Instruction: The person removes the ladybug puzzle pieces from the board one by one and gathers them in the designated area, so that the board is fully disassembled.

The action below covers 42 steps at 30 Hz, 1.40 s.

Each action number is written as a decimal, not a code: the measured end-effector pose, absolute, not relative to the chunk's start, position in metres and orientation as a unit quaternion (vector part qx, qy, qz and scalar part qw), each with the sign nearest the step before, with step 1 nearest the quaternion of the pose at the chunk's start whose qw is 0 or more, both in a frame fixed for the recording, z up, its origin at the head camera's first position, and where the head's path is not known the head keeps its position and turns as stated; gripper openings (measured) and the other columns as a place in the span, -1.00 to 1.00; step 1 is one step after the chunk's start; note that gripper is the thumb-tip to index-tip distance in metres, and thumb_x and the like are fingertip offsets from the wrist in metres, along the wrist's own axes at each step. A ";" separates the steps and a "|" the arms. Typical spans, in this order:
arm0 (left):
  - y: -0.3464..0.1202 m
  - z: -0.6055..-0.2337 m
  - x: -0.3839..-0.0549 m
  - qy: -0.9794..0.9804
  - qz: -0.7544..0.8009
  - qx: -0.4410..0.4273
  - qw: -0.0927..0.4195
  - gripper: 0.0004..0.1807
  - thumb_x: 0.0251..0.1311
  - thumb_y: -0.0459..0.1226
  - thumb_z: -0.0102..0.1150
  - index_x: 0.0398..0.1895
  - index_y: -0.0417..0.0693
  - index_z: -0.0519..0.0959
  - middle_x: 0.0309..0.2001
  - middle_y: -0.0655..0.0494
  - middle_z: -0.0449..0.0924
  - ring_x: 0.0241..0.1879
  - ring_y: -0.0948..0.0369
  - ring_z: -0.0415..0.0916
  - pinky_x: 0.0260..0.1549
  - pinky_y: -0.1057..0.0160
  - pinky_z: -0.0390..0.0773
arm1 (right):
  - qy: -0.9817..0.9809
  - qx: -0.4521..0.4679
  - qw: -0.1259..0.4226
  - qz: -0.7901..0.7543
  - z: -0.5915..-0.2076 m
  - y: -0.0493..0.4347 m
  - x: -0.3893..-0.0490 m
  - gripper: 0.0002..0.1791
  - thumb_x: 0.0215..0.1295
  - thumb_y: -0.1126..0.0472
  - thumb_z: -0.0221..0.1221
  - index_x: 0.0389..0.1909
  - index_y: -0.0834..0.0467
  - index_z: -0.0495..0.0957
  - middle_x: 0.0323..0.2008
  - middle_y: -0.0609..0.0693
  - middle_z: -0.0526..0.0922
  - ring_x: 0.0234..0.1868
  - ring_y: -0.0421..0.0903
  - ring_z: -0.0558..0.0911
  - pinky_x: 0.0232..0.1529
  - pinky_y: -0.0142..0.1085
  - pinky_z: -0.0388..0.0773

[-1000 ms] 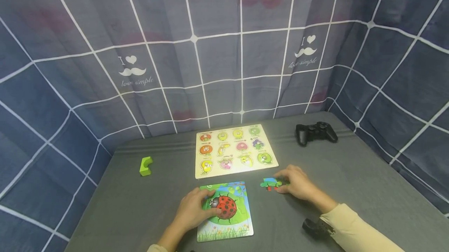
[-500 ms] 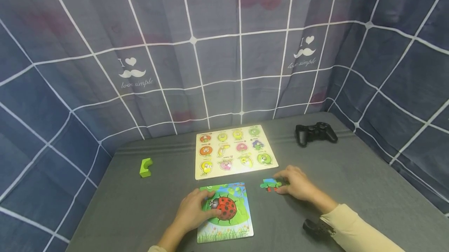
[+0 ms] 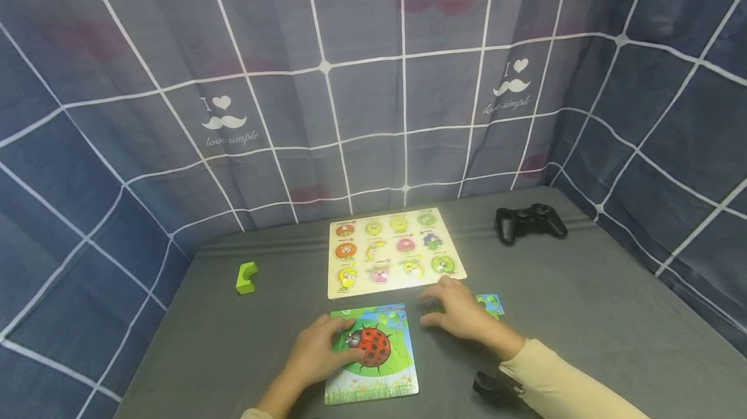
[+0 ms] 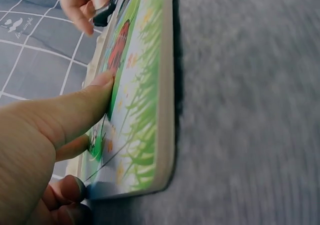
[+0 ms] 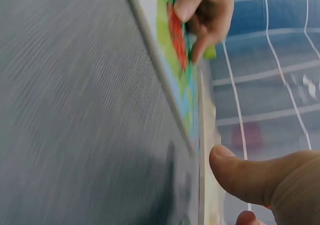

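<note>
Two hands are at work on the counter [image 3: 280,335], each on its own part. The left hand [image 3: 318,349] lies at the left side of the ladybug puzzle [image 3: 378,364]: its thumb and forefinger stand apart and touch the printed face, so I think it keeps the board from sliding. The puzzle lies flat in front of the fruit board [image 3: 397,255], and its visible part looks filled.

The right hand [image 3: 458,310] is to the right of the puzzle, with thumb and forefinger apart by a medium gap. It covers what is below, so I cannot tell if it holds something. A loose piece [image 3: 491,304], blue and green, shows just behind it on the counter.

In my judgement, the step is the sorting of loose pieces. The next move seems to call for a gentle fingertip pinch, then comparing the print before placing.
</note>
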<state>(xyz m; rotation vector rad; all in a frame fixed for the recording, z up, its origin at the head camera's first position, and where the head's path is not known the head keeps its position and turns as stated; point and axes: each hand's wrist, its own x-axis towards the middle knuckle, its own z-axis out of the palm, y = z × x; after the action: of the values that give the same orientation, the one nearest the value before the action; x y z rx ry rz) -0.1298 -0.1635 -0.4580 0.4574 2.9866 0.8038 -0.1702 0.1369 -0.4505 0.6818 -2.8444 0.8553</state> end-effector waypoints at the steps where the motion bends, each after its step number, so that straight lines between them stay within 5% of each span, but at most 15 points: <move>1: -0.165 -0.458 -0.129 0.956 0.257 0.144 0.009 -0.30 -0.13 0.22 0.40 0.07 0.07 0.63 -0.35 0.28 0.43 -0.40 0.35 0.21 -0.43 0.38 0.25 | -0.930 0.233 0.043 0.282 -0.450 0.128 -0.170 -0.60 0.01 0.05 0.44 -0.08 0.03 0.68 -0.33 -0.13 0.50 -0.29 -0.26 0.30 -0.24 -0.34 0.18; 9: -0.172 -0.460 -0.126 0.958 0.252 0.135 0.008 -0.30 -0.10 0.25 0.38 0.07 0.08 0.63 -0.33 0.28 0.43 -0.41 0.32 0.20 -0.40 0.38 0.23 | -0.908 0.303 -0.019 0.290 -0.448 0.062 -0.169 -0.57 0.12 0.01 0.38 -0.01 0.09 0.68 -0.39 -0.09 0.41 -0.36 -0.25 0.20 -0.29 -0.39 0.12; 14: -0.171 -0.459 -0.126 0.957 0.253 0.141 0.000 -0.26 -0.10 0.25 0.38 0.12 0.05 0.60 -0.40 0.29 0.33 -0.44 0.34 0.16 -0.42 0.38 0.18 | -0.911 0.314 -0.005 0.267 -0.455 0.029 -0.171 -0.57 0.14 -0.04 0.37 0.01 0.04 0.68 -0.36 -0.11 0.48 -0.37 -0.29 0.21 -0.31 -0.45 0.12; 19: -0.170 -0.459 -0.125 0.955 0.261 0.143 0.007 -0.17 -0.11 0.25 0.38 0.19 -0.02 0.53 -0.30 0.25 0.47 -0.38 0.34 0.27 -0.35 0.34 0.27 | -0.915 0.310 0.003 0.259 -0.464 0.017 -0.170 -0.53 0.11 -0.07 0.37 0.03 0.02 0.68 -0.41 -0.15 0.47 -0.38 -0.30 0.22 -0.36 -0.48 0.15; 24: -0.170 -0.461 -0.126 0.955 0.268 0.129 0.003 -0.12 -0.12 0.25 0.41 0.19 -0.10 0.49 -0.03 0.03 0.62 -0.16 0.15 0.55 -0.18 0.03 0.51 | -0.918 0.293 0.018 0.268 -0.467 0.012 -0.167 -0.54 0.05 -0.07 0.41 -0.02 0.03 0.71 -0.43 -0.14 0.49 -0.40 -0.30 0.24 -0.38 -0.49 0.14; 28: -0.169 -0.460 -0.127 0.955 0.272 0.117 0.002 -0.09 -0.12 0.25 0.42 0.20 -0.17 0.48 0.11 -0.08 0.60 -0.02 -0.01 0.59 -0.04 -0.18 0.50 | -0.918 0.292 0.034 0.265 -0.467 0.010 -0.166 -0.60 0.03 -0.06 0.42 -0.10 -0.01 0.74 -0.43 -0.15 0.50 -0.40 -0.32 0.24 -0.37 -0.50 0.12; 37: -0.171 -0.454 -0.122 0.966 0.240 0.100 -0.003 -0.11 -0.18 0.28 0.41 0.20 -0.01 0.52 -0.25 0.17 0.53 -0.33 0.30 0.39 -0.36 0.32 0.34 | -0.906 0.328 0.077 0.256 -0.467 0.006 -0.165 -0.78 -0.01 0.00 0.42 -0.32 -0.02 0.78 -0.51 -0.20 0.52 -0.46 -0.38 0.17 -0.39 -0.55 0.13; 42: -0.172 -0.455 -0.122 0.967 0.242 0.075 0.000 -0.11 -0.21 0.30 0.41 0.22 0.08 0.53 -0.33 0.22 0.42 -0.42 0.31 0.22 -0.44 0.39 0.20 | -0.914 0.299 0.077 0.263 -0.465 0.002 -0.164 -0.82 -0.04 0.01 0.46 -0.42 -0.01 0.79 -0.50 -0.21 0.55 -0.46 -0.38 0.24 -0.38 -0.55 0.19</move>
<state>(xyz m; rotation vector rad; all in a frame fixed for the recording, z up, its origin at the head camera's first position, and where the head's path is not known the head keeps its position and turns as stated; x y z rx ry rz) -0.1222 -0.1715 -0.4549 0.2364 3.0389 0.7618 -0.1644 0.0023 -0.4649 0.8945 -2.7397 0.7876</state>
